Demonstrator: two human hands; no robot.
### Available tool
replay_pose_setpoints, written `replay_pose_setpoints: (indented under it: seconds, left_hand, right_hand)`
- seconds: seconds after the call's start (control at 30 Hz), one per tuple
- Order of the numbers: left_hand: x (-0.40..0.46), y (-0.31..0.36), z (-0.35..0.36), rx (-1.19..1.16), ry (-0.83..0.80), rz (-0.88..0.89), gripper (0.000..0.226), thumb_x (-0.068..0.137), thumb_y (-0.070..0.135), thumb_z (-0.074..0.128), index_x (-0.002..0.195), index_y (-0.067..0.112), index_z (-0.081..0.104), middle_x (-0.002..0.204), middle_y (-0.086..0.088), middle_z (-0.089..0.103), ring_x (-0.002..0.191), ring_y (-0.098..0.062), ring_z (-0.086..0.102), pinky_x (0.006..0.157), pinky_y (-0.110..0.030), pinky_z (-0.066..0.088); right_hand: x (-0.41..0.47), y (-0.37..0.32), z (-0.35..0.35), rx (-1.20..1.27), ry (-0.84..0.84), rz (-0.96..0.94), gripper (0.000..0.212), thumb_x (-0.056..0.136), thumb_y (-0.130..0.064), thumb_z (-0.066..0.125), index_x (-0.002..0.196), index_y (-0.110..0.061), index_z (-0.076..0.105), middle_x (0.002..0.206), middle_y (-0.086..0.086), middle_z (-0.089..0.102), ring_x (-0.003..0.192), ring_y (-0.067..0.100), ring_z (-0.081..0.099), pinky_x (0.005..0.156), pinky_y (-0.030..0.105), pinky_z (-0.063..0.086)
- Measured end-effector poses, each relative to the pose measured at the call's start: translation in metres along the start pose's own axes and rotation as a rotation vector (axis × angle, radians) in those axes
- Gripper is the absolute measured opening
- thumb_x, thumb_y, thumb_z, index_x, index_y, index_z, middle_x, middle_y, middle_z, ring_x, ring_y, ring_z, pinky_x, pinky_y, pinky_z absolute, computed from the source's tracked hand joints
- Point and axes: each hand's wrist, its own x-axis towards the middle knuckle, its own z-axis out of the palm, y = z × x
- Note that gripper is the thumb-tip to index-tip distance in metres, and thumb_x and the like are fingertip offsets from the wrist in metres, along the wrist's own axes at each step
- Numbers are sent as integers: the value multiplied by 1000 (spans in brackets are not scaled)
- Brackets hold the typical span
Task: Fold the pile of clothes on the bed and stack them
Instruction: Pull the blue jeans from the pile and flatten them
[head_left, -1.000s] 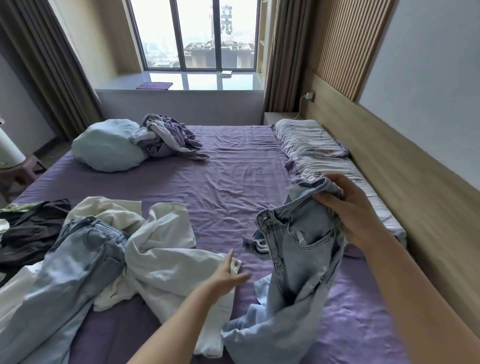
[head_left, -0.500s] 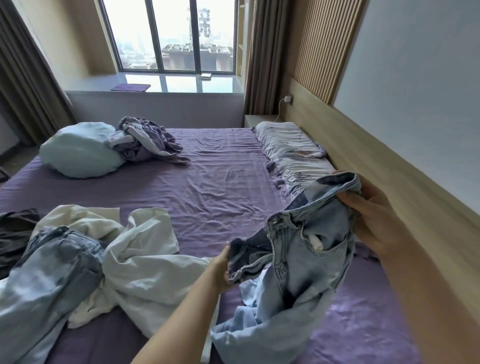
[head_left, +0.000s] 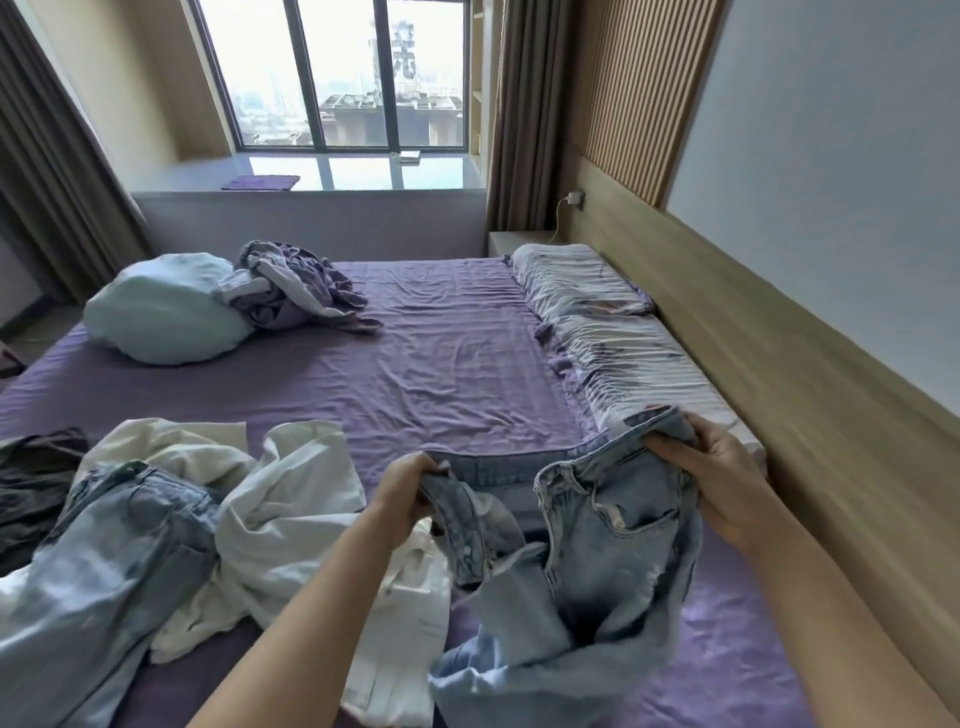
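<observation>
Light blue jeans held up by the waistband over the purple bed

A second pair of jeans (head_left: 98, 561) and a white garment (head_left: 291, 514) lie heaped at left on the bed (head_left: 441, 364); the left hand (head_left: 405, 499) grips one end of the waistband of the held jeans (head_left: 587, 561), the right hand (head_left: 711, 483) grips the other, legs hanging down.

Single view only: a wide-angle camera worn on the head, looking forward and down along the bed (head_left: 441, 364) toward the window (head_left: 343, 78) at the far end. Both forearms enter from the bottom edge, the left hand (head_left: 405, 499) and right hand (head_left: 722, 483) lying close below the lens, with the headboard wall beyond the right hand. Straight lines bow near the frame edges.
</observation>
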Motion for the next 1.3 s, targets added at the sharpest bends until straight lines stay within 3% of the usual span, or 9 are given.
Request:
replay_pose_setpoints:
  seconds: [0.2, 0.4, 0.53, 0.8, 0.93, 1.0, 1.07, 1.2, 1.3]
  left_hand:
    - [-34, 24, -46, -119, -392, 60, 23, 78, -11, 50, 91, -7, 69, 94, -21, 68, 83, -24, 70, 72, -27, 58]
    - [-46, -19, -71, 673, 19, 138, 11, 95, 19, 59, 88, 14, 67, 60, -4, 66, 40, -14, 59, 35, -22, 43]
    - [-39, -51, -88, 1013, 143, 126, 35, 90, 36, 62, 65, 13, 57, 48, 3, 49, 33, -11, 43, 34, -21, 29]
    - [29, -132, -88, 543, 305, -410, 33, 91, 25, 64, 72, 8, 45, 37, 5, 26, 25, -11, 26, 33, -14, 17]
    - [56, -187, -69, 660, 315, -336, 23, 92, 17, 60, 111, 8, 51, 88, -11, 59, 69, -25, 61, 59, -32, 51]
    - [63, -214, -64, 881, 266, -259, 55, 90, 14, 61, 139, 12, 37, 134, -14, 45, 114, -29, 54, 92, -36, 45]
    - [65, -231, -55, 1075, 240, -124, 57, 91, 15, 59, 143, 17, 37, 144, -8, 35, 121, -24, 48, 95, -31, 40]
    - [66, -255, -32, 1115, -53, -59, 23, 90, 13, 58, 111, 15, 69, 107, -3, 67, 103, -18, 57, 89, -27, 41]
    - [55, -272, -23, 892, 5, -132, 18, 86, 10, 64, 102, 16, 69, 97, 1, 68, 92, -12, 62, 78, -14, 43]
  right_hand:
    - [7, 41, -4, -232, 240, -12, 20, 84, 9, 60, 91, -9, 66, 70, -10, 72, 64, -1, 65, 57, 11, 50]
    - [0, 97, -15, -527, 142, 184, 9, 94, -14, 57, 97, -20, 63, 96, -2, 69, 90, 15, 61, 82, 33, 48]
    - [-3, 118, -21, -816, -14, 265, 7, 94, -20, 58, 99, -19, 63, 98, -2, 68, 94, 17, 60, 85, 36, 43]
    - [29, 199, -27, -1038, -45, 401, 18, 91, -13, 61, 108, -8, 63, 109, 13, 67, 101, 29, 59, 73, 30, 35]
    - [27, 261, -23, -1195, -117, 480, 44, 93, -11, 54, 136, -9, 45, 130, 18, 55, 117, 33, 53, 89, 36, 41]
    - [16, 288, -19, -1383, -195, 517, 50, 96, -17, 47, 144, -13, 33, 141, 13, 43, 127, 32, 44, 100, 41, 39]
    - [6, 301, -8, -1593, -220, 405, 50, 93, -12, 48, 142, -15, 38, 148, 11, 36, 137, 30, 33, 108, 44, 32]
    - [-7, 314, 28, -1508, -177, -82, 46, 52, 4, 82, 95, -8, 70, 106, 13, 67, 101, 37, 64, 79, 48, 53]
    - [-22, 326, 59, -1396, -266, -40, 29, 65, -22, 84, 87, -14, 67, 87, 2, 64, 80, 28, 63, 67, 40, 51]
